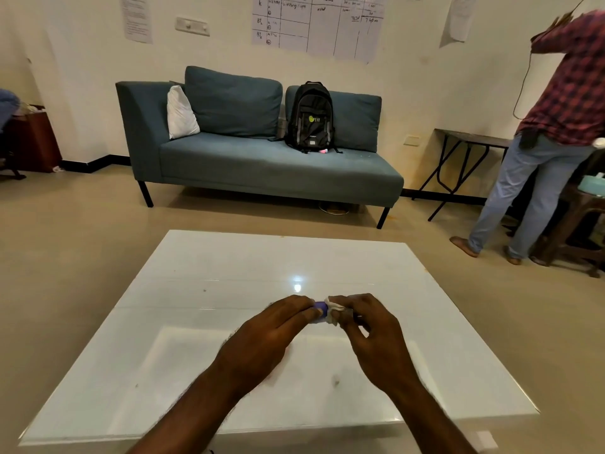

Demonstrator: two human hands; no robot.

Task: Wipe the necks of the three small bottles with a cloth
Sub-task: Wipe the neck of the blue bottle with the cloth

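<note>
Over the middle of the white glossy table, my left hand grips a small purple bottle; only a short piece of it shows past my fingertips. My right hand pinches a small white cloth against the exposed end of that bottle. Both hands meet there, fingers closed around what they hold. Most of the bottle is hidden inside my left fist. No other small bottles are visible on the table.
A blue sofa with a black backpack and a white cushion stands beyond the table. A person in a checked shirt stands at the right by a folding table. Tiled floor surrounds the table.
</note>
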